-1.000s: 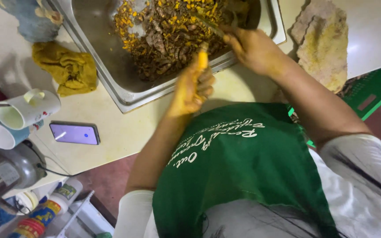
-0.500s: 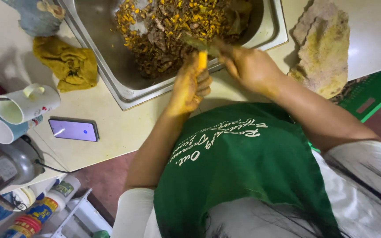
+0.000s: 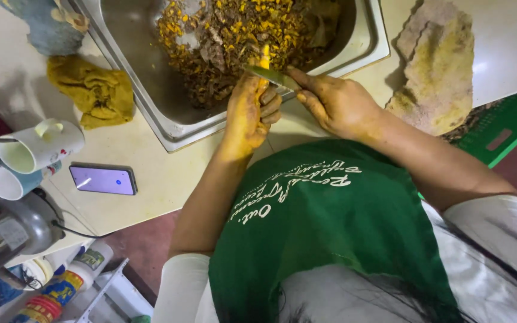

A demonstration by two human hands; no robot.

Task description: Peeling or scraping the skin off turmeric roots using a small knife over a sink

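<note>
My left hand (image 3: 248, 113), stained yellow, grips an orange-yellow root piece (image 3: 264, 61) upright over the near rim of a steel sink (image 3: 169, 128). My right hand (image 3: 333, 104) holds a knife (image 3: 273, 76) whose blade lies flat against the root, pointing left. Inside the sink lies a heap of yellow and brown peelings and root bits (image 3: 240, 42). A green apron covers my front below the hands.
A yellow cloth (image 3: 94, 90) lies left of the sink. Two mugs (image 3: 34, 149) lie on their sides near a lit phone (image 3: 103, 179). A stained rag (image 3: 444, 66) sits right of the sink beside a green board (image 3: 504, 131). Bottles (image 3: 61, 287) and a metal appliance (image 3: 7, 230) stand at lower left.
Both hands have stayed over the sink's near rim. The knife blade has shifted against the root, and the view has drifted slightly.
</note>
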